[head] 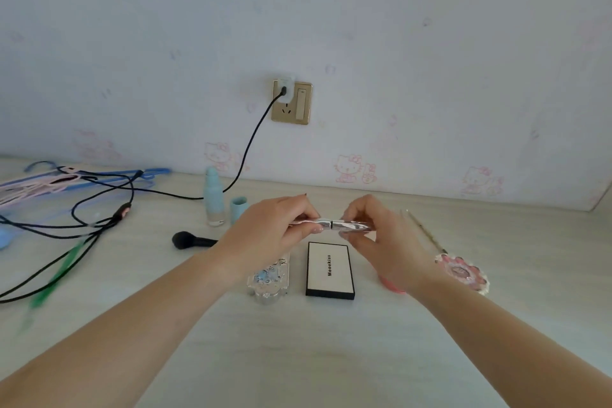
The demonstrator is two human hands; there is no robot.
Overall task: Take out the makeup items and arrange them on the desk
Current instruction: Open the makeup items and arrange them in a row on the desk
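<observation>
While both hands, left hand (278,225) and right hand (374,228), grip a silver tube (331,223) above the desk (298,358), a palette (330,269) below reads "Mooekiss".

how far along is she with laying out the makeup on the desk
Mostly laid out: the black brush, blue bottle with its cap beside it, clear case, Mooekiss palette and flower compact lie on the desk. In hand: left hand and right hand pinch a silver tube. Left: setting it down. No bag is visible.

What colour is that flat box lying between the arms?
The box is white with a black edge, seen in the head view.
</observation>
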